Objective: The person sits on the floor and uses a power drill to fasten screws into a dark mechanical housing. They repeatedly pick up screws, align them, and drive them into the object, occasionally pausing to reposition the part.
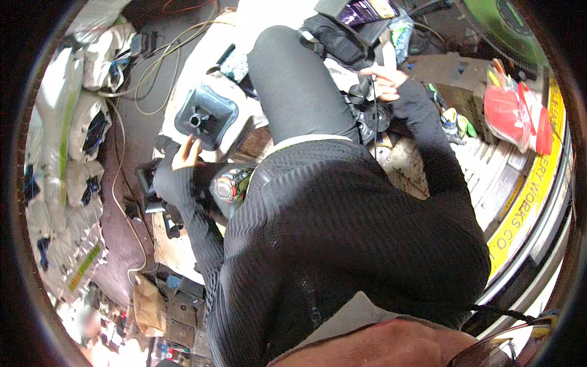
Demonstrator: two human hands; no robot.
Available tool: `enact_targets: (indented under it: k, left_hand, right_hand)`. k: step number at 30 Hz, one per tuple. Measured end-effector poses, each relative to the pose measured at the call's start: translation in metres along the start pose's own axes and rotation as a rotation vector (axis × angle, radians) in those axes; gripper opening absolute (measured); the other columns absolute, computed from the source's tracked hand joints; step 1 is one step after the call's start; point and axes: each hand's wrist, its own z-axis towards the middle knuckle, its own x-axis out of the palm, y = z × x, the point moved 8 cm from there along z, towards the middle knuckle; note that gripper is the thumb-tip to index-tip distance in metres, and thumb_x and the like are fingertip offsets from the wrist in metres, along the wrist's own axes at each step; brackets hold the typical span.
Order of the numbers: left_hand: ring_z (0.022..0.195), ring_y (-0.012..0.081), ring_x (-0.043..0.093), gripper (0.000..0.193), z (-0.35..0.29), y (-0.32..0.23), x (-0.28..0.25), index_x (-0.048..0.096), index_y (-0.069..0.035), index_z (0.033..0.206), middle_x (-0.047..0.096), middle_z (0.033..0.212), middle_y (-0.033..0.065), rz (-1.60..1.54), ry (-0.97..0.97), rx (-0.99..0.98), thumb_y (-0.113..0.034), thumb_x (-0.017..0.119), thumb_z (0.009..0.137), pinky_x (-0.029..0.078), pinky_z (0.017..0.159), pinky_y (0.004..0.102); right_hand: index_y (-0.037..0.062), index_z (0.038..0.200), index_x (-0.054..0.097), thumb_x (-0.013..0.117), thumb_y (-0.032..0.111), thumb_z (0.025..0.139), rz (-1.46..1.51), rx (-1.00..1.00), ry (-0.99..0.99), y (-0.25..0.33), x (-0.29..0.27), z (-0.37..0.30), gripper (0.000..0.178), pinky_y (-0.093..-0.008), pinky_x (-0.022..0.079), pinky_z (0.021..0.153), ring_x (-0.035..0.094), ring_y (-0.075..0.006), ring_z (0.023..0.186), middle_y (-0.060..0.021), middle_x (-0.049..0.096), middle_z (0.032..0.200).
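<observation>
My left hand (185, 156) is beside a black square base (214, 105) with rounded corners and a round socket in its middle. Its fingers are stretched toward the base's near edge; I cannot tell whether they touch it. On the right, my right hand (387, 82) has one finger extended leftward and the others curled. A thin dark rod or cord (375, 119) runs down from these fingers and seems held in them. Below it lie black rounded parts (380, 115), blurred together. Between my hands is my dark-clad leg (296, 85).
A power tool (229, 186) with an orange-red ring sits by my left hip. Cables (162, 61) cross the dark floor, beside white bags (92, 128) at left. A green round fan-like thing (501, 27), a red-and-clear bag (513, 113) and yellow edging (520, 229) stand right.
</observation>
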Motion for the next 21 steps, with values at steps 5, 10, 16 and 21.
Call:
enact_targets:
  k: [5,10,16,21]
  left_hand:
    - [0.083,0.0105,0.060,0.039,-0.019,-0.027,0.027,0.046,-0.006,0.122,0.058,0.106,0.0081,-0.352,-0.163,-0.169,-0.013,0.054,0.085,0.042,0.049,0.0175]
    - [0.078,0.0092,0.058,0.038,-0.012,0.008,0.029,0.049,-0.008,0.120,0.061,0.094,0.0060,-0.161,-0.158,-0.065,-0.014,0.058,0.083,0.046,0.064,0.0209]
    - [0.071,0.0101,0.059,0.038,-0.005,0.007,0.035,0.051,-0.010,0.118,0.063,0.086,0.0078,0.094,-0.159,0.046,-0.018,0.059,0.082,0.047,0.066,0.0235]
    - [0.069,0.0116,0.061,0.038,-0.023,-0.004,0.028,0.053,-0.015,0.116,0.065,0.082,0.0088,0.241,-0.237,0.066,-0.022,0.060,0.080,0.048,0.065,0.0253]
  right_hand:
    - [0.0073,0.092,0.063,0.059,0.036,0.079,-0.904,0.498,-1.119,-0.014,-0.154,-0.124,0.032,-0.0296,0.039,0.037,0.044,-0.0134,0.039,-0.0009,0.046,0.049]
    - [0.0055,0.096,0.064,0.070,0.035,0.067,-0.993,0.109,-1.290,-0.074,-0.173,-0.121,0.042,-0.0296,0.045,0.080,0.060,-0.0191,0.088,-0.0101,0.064,0.094]
    - [0.0040,0.106,0.059,0.073,0.041,0.060,-1.206,0.273,-1.295,-0.084,-0.159,-0.110,0.061,-0.0319,0.045,0.082,0.059,-0.0236,0.092,-0.0148,0.061,0.101]
    - [0.0028,0.096,0.061,0.075,0.044,0.055,-1.431,0.376,-1.236,-0.082,-0.165,-0.091,0.060,-0.0322,0.047,0.073,0.061,-0.0230,0.080,-0.0128,0.063,0.087]
